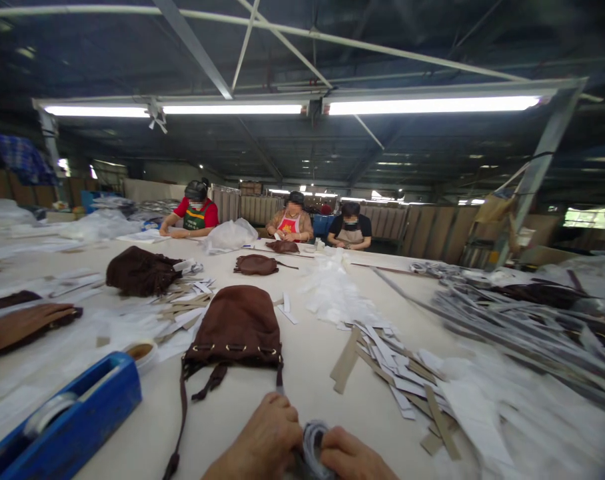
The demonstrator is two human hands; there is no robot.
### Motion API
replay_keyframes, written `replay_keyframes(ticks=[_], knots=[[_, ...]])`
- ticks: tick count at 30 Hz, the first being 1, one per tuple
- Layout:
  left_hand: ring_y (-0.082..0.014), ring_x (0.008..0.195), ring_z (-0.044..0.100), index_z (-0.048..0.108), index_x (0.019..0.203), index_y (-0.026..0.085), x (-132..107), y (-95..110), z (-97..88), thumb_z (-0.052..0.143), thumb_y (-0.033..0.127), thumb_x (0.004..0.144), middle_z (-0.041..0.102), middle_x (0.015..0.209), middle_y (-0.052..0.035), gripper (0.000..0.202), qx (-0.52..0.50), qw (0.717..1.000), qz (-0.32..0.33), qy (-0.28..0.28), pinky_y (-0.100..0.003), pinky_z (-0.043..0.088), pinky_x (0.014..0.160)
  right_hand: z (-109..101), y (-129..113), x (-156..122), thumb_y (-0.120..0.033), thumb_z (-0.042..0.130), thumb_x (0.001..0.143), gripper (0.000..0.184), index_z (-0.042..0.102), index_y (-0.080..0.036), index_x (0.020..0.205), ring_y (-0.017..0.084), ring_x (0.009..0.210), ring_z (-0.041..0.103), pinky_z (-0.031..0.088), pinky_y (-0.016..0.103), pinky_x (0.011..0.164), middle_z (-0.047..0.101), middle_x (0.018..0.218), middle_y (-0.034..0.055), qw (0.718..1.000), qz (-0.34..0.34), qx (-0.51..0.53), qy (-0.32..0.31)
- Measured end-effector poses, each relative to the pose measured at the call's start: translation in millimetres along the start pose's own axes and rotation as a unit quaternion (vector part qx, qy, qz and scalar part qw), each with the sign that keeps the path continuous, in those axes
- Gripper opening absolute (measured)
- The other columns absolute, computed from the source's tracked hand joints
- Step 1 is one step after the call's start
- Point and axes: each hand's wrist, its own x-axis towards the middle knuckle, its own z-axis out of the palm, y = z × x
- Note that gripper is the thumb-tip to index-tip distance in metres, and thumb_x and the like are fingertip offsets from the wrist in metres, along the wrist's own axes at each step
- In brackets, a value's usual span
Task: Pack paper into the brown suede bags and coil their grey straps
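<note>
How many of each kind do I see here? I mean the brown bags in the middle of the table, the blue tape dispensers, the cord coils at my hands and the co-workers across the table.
Brown drawstring bags: 4
Blue tape dispenser: 1
White cord coil: 1
Co-workers: 3
Total: 9

Bag (235, 327): matt brn suede-look cloth; cord (312, 450): wht woven; tape dispenser (82, 413): glossy blue plastic
</note>
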Motion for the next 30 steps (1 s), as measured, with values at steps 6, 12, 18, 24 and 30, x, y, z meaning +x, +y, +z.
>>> replay_keyframes(ticks=[6,12,18,24,30], knots=[[-0.0174,0.092,0.052,0.057,0.108,0.026,-4,2,-6.0,0.063,0.011,0.074,0.063,0.089,0.0014,0.038,-0.057,0.998,0.012,0.037,-0.038,0.028,0.1,-36,-35,-6,-0.017,0.041,0.085,0.027,0.066,-0.017,0.094,0.019,0.096,0.056,0.044,0.027,0.085,0.063,0.104,0.0084,0.995,-0.032,0.091,0.008],[-0.0171,0.085,0.051,0.063,0.092,0.029,-3,5,-1.5,0.058,0.017,0.082,0.06,0.084,0.0011,0.017,0.021,0.997,0.079,0.001,-0.031,0.036,0.081,-45,-41,-10,-0.012,0.043,0.085,0.031,0.068,-0.02,0.1,0.019,0.1,0.056,0.044,0.028,0.088,0.064,0.108,0.0062,0.997,-0.025,0.066,0.003],[-0.0249,0.087,0.054,0.06,0.091,0.018,9,21,44.7,0.059,0.018,0.08,0.063,0.09,-0.0079,0.011,0.062,0.997,-0.007,0.042,-0.038,0.041,0.077,7,-10,-14,-0.01,0.047,0.077,0.047,0.059,-0.019,0.122,0.028,0.102,0.063,0.052,0.035,0.088,0.062,0.124,0.0125,0.995,0.037,-0.066,0.071],[-0.0265,0.091,0.055,0.057,0.101,0.017,12,32,55.3,0.052,0.012,0.083,0.064,0.096,-0.0106,0.02,0.016,0.999,-0.04,0.022,-0.04,0.043,0.082,29,4,-18,-0.006,0.048,0.068,0.069,0.044,-0.02,0.136,0.025,0.115,0.058,0.051,0.031,0.092,0.056,0.134,0.0102,0.992,0.096,0.014,0.083],[-0.0193,0.096,0.051,0.051,0.111,0.025,-6,1,8.5,0.056,0.003,0.071,0.062,0.098,-0.0002,0.046,-0.098,0.994,0.014,0.037,-0.031,0.039,0.088,-9,-25,-16,-0.014,0.05,0.068,0.062,0.048,-0.018,0.129,0.024,0.114,0.057,0.042,0.033,0.099,0.06,0.128,0.0106,0.989,0.108,0.092,0.047]])
